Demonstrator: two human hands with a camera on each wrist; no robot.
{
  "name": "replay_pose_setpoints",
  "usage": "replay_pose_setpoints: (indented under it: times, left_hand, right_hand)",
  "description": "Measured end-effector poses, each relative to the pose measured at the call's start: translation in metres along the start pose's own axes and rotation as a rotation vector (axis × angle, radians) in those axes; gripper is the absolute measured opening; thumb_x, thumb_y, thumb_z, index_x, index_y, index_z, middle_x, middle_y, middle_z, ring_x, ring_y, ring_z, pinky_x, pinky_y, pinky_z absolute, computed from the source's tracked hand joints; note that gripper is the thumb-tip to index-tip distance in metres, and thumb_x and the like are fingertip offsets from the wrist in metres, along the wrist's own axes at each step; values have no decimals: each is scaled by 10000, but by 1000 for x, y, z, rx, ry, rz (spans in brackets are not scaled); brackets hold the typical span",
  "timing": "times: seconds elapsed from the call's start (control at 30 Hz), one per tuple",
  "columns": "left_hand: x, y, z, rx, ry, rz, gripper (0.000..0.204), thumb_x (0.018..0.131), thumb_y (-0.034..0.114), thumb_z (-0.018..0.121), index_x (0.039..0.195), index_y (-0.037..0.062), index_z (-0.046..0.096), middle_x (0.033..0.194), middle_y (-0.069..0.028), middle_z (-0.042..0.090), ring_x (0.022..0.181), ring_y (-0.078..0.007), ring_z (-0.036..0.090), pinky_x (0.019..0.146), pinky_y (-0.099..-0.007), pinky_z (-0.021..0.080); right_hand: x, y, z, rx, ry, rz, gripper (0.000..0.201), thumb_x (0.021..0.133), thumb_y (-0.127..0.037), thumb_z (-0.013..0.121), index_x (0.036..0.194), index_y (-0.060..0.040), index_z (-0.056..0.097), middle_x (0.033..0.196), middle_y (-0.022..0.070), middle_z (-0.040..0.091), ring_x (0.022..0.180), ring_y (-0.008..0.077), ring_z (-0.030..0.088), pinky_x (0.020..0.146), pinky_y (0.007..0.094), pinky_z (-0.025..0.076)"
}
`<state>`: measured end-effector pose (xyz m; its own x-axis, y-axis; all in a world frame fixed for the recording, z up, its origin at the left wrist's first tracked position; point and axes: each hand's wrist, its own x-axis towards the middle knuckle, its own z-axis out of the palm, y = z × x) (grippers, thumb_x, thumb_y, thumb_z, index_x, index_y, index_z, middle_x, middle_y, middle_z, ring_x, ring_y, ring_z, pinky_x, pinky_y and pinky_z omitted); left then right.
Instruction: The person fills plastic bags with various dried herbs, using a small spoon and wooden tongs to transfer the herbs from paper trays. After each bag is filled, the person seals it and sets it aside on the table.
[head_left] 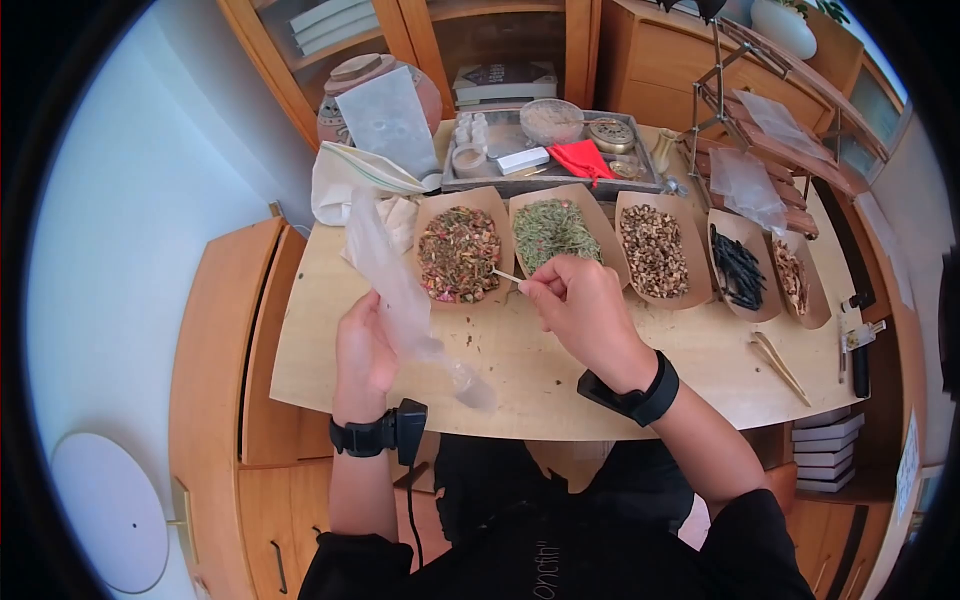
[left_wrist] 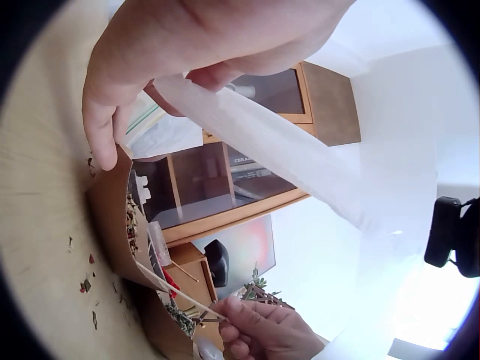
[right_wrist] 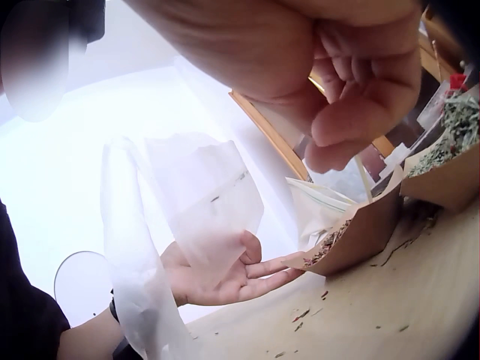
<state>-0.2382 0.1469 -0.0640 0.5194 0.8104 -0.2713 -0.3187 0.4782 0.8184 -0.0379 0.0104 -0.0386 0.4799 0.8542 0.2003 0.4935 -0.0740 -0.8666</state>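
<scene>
My left hand [head_left: 362,350] pinches a long translucent plastic bag [head_left: 388,270] by the thumb, the bag standing up and trailing down toward the table. In the right wrist view the other fingers of the left hand [right_wrist: 225,289] reach straight out to the edge of a brown paper tray [right_wrist: 371,229]. That tray holds a mix of dried petals and herbs [head_left: 458,250]. Between thumb and fingertips, my right hand [head_left: 585,305] pinches a thin pale stick [head_left: 510,277]. Its far end lies over the right edge of the dried mix.
To the right stand paper trays of green herb [head_left: 555,230], brown chopped pieces [head_left: 655,250], black strips [head_left: 738,268] and pale shavings [head_left: 792,278]. Behind them sits a grey tray [head_left: 470,183] with jars and a red pouch [head_left: 582,160]. Tweezers [head_left: 780,368] lie front right.
</scene>
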Motion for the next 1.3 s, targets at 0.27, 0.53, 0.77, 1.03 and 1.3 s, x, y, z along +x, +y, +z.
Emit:
replay_pose_setpoints:
  times: [0.27, 0.53, 0.77, 1.03, 1.3]
  left_hand:
    - [2, -4, -5, -39, 57, -15, 423, 992, 231, 375, 1320, -32, 412, 1347, -194, 492, 1154, -288, 521, 1007, -445, 421]
    - [3, -9, -33, 123, 95, 114, 273, 1001, 211, 464, 1097, -13, 588, 1002, -84, 663, 861, -160, 653, 744, -291, 528]
    - [0, -8, -36, 339, 110, 126, 267, 997, 231, 499, 1052, -6, 608, 931, -55, 648, 748, -109, 606, 647, -249, 485]
    - [-30, 7, -12, -161, -169, -20, 364, 970, 285, 528, 1210, 12, 541, 976, -102, 623, 626, -146, 535, 532, -233, 462]
    - [-22, 9, -26, -378, -747, -340, 703, 917, 528, 471, 1421, 75, 285, 1220, -233, 401, 828, -272, 496, 613, -289, 454]
  right_hand:
    - [6, 22, 18, 120, -33, 57, 132, 861, -35, 593, 828, 88, 628, 662, 178, 644, 603, 270, 670, 555, 362, 519]
    - [17, 20, 10, 541, -186, 451, 150, 915, -24, 559, 983, 109, 578, 776, 153, 653, 633, 195, 674, 536, 275, 565]
    - [16, 23, 12, 611, -136, 444, 150, 912, -32, 573, 972, 106, 581, 771, 153, 653, 611, 196, 670, 532, 277, 567]
    - [8, 5, 3, 388, -131, 332, 165, 900, -84, 619, 963, 65, 590, 653, 106, 624, 494, 150, 626, 416, 263, 521]
    - [-7, -43, -9, 102, 70, -243, 281, 818, -71, 676, 1063, 32, 586, 804, 106, 647, 756, 184, 636, 599, 302, 496]
